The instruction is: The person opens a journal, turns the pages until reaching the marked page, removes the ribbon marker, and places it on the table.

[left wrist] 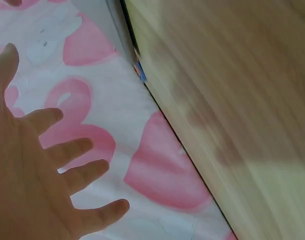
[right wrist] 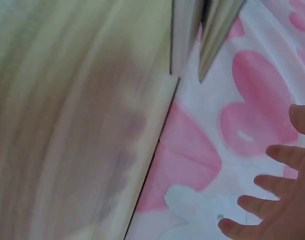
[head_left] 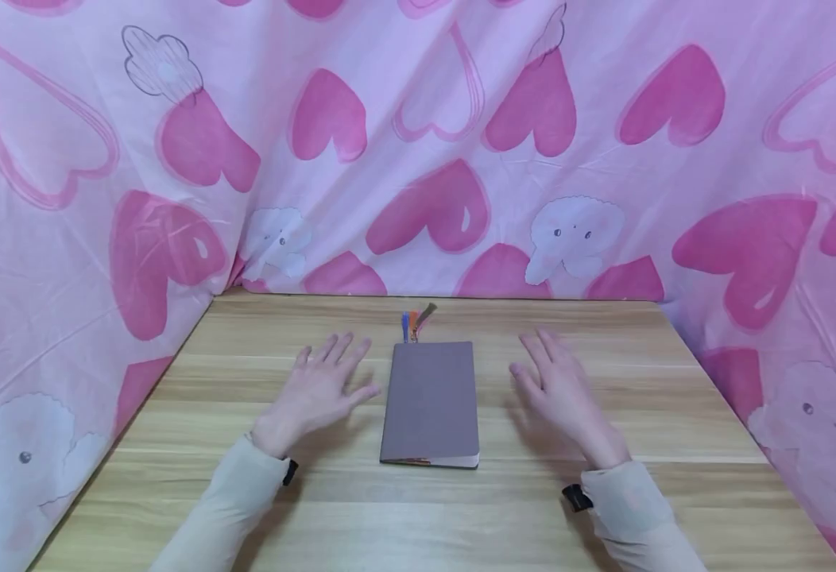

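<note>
A grey-brown notebook (head_left: 431, 403) lies on the wooden table with its cover down over the pages, whose pale edge shows at the near right corner. Blue, orange and dark tassels (head_left: 414, 322) stick out past its far edge. To the left of it is my left hand (head_left: 318, 389), palm down with fingers spread, holding nothing. My right hand (head_left: 561, 389) is on the other side, fingers extended and slightly blurred, apart from the notebook. Both wrist views show spread fingers on the left hand (left wrist: 37, 175) and the right hand (right wrist: 287, 200), with the notebook (right wrist: 186, 37) partly cut off.
The wood-grain table (head_left: 418, 524) ends at a back edge against a pink curtain (head_left: 418, 199) with hearts and white cartoon animals. The same cloth closes off the left and right sides. A black strap (head_left: 577, 498) shows at the right cuff, another dark strap (head_left: 290, 473) at the left.
</note>
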`<action>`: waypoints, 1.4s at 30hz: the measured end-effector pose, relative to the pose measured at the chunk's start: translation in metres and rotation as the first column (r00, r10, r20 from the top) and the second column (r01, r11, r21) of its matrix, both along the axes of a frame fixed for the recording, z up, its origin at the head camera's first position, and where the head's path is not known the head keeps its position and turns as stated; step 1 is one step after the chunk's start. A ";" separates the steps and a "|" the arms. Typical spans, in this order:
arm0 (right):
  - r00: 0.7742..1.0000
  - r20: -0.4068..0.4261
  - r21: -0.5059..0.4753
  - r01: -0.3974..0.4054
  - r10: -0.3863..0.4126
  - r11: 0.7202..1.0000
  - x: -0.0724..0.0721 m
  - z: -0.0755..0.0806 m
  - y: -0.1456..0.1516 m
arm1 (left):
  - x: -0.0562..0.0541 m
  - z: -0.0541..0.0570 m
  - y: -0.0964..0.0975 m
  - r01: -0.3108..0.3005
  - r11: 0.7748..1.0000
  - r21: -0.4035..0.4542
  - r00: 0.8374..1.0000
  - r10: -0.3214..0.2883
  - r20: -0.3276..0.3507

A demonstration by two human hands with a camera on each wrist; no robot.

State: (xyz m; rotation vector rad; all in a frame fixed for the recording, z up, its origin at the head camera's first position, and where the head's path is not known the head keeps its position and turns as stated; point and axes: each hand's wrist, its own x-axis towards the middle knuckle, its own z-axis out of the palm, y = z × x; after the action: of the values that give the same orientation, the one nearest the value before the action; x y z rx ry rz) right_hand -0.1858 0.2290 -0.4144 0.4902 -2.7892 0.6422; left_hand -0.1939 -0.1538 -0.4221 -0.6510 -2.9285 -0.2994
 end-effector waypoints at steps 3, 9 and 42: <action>0.998 -0.029 0.031 -0.057 0.058 0.998 0.001 -0.006 -0.006 | 0.003 -0.003 0.005 0.022 1.000 0.001 1.000 -0.022 0.013; 0.992 -0.022 0.065 -0.125 0.127 0.990 0.005 -0.018 -0.018 | 0.008 -0.006 0.011 0.079 0.997 0.008 0.994 -0.079 0.073; 0.927 0.197 0.287 -0.365 0.318 0.886 0.002 -0.011 -0.031 | 0.033 -0.020 0.083 0.395 0.906 -0.151 0.918 -0.385 0.091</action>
State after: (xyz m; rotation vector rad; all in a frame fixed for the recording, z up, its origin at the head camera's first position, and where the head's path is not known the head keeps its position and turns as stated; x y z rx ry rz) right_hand -0.1835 0.1980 -0.4256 1.0625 -2.9844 0.2919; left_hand -0.1605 -0.0711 -0.4423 -1.2810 -2.8771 -0.1092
